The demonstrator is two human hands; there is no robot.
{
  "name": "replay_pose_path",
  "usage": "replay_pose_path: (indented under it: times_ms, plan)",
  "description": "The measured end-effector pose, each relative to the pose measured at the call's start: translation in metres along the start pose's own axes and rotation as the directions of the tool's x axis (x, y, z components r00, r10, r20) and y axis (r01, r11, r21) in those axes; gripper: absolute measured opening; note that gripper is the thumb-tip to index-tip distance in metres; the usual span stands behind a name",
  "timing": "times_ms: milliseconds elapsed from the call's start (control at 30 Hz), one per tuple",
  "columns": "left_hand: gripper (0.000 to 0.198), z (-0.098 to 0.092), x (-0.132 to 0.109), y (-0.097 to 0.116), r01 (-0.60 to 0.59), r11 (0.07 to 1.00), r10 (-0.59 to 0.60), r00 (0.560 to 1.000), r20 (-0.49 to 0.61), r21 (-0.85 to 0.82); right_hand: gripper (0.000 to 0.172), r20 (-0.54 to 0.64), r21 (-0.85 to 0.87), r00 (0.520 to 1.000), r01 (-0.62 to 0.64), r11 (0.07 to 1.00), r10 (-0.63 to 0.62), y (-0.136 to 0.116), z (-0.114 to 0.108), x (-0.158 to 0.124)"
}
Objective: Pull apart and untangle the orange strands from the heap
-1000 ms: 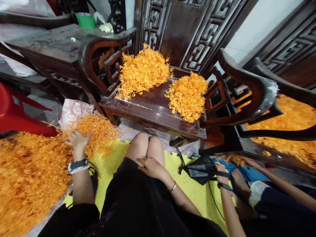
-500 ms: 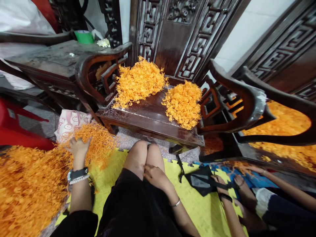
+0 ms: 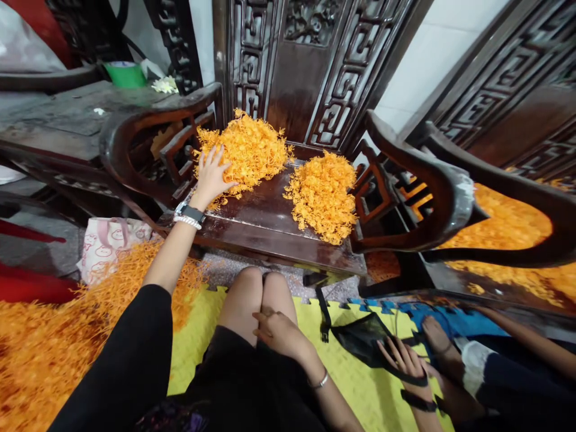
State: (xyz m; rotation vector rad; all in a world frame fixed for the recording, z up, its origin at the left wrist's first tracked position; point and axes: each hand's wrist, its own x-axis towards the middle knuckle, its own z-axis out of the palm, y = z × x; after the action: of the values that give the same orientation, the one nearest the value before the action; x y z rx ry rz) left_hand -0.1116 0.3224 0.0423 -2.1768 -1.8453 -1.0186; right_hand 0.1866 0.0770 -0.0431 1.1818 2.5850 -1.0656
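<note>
My left hand (image 3: 212, 177), with a watch and a bracelet at the wrist, rests spread on the front left side of a heap of orange flowers (image 3: 252, 150) on the dark wooden chair seat (image 3: 265, 207). Its fingers are apart and nothing is gripped. A second, smaller orange heap (image 3: 324, 195) sits on the seat's right side. My right hand (image 3: 279, 333) lies over my bare thighs, its fingers slightly apart, holding nothing I can see.
Orange strands (image 3: 49, 354) cover the floor at the left beside a printed bag (image 3: 110, 243). A green tape roll (image 3: 126, 75) sits on the side table. Another person's hand (image 3: 405, 360) touches a black bag (image 3: 364, 339) at the right.
My left hand has moved up and right from above the floor strands onto the left flower heap. My right hand stays on my thighs. The other person's hand has shifted at the black bag.
</note>
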Motion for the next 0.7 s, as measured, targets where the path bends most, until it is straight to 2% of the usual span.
replay_pose_path:
  times_ms: [67, 167, 200, 233, 300, 333, 367, 400, 467, 533, 600, 700]
  plan:
    - [0.017, 0.010, 0.009, -0.009, 0.056, 0.998, -0.058, 0.997, -0.055, -0.035, 0.033, -0.039, 0.010, 0.998, 0.048, 0.999, -0.048, 0.005, -0.021, 0.009]
    - [0.018, 0.014, 0.008, -0.014, 0.115, 0.979, -0.151, 0.964, -0.220, -0.167, 0.035, -0.205, -0.028, 0.973, 0.100, 0.995, -0.103, 0.006, -0.069, 0.041]
    - [0.020, 0.013, 0.006, -0.013, 0.114, 0.971, -0.167, 0.953, -0.254, -0.212, 0.036, -0.317, -0.073, 0.936, 0.136, 0.988, -0.152, 0.004, -0.088, 0.057]
    - [0.021, 0.011, 0.004, -0.012, 0.112, 0.962, -0.180, 0.945, -0.273, -0.249, 0.038, -0.439, -0.128, 0.873, 0.173, 0.977, -0.212, 0.001, -0.108, 0.076]
    - [0.024, 0.007, -0.001, -0.006, 0.113, 0.947, -0.202, 0.937, -0.284, -0.300, 0.049, -0.629, -0.208, 0.743, 0.123, 0.970, -0.229, -0.010, -0.146, 0.121]
    - [0.024, 0.005, -0.004, -0.002, 0.116, 0.941, -0.214, 0.931, -0.295, -0.317, 0.062, -0.672, -0.213, 0.708, 0.098, 0.972, -0.218, -0.015, -0.162, 0.146]
    - [0.023, 0.002, -0.006, 0.002, 0.114, 0.936, -0.224, 0.922, -0.315, -0.333, 0.076, -0.679, -0.198, 0.706, 0.086, 0.976, -0.200, -0.021, -0.176, 0.171]
    - [0.023, -0.001, -0.008, 0.006, 0.102, 0.932, -0.228, 0.911, -0.344, -0.349, 0.089, -0.665, -0.160, 0.728, 0.077, 0.984, -0.165, -0.026, -0.185, 0.195]
    - [0.021, -0.007, -0.012, 0.015, 0.044, 0.924, -0.210, 0.888, -0.409, -0.380, 0.106, -0.590, -0.068, 0.804, 0.043, 0.997, -0.075, -0.033, -0.194, 0.238]
    - [0.017, -0.014, -0.015, 0.021, -0.037, 0.923, -0.161, 0.867, -0.472, -0.383, 0.115, -0.545, -0.005, 0.838, 0.026, 1.000, -0.025, -0.034, -0.190, 0.268]
    - [0.013, -0.022, -0.018, 0.024, -0.090, 0.930, -0.126, 0.831, -0.541, -0.356, 0.120, -0.548, 0.005, 0.834, 0.075, 0.997, -0.060, -0.030, -0.182, 0.285]
    - [0.015, -0.028, -0.023, 0.026, -0.086, 0.949, -0.148, 0.727, -0.670, -0.303, 0.122, -0.594, -0.067, 0.777, 0.210, 0.975, -0.208, -0.015, -0.172, 0.293]
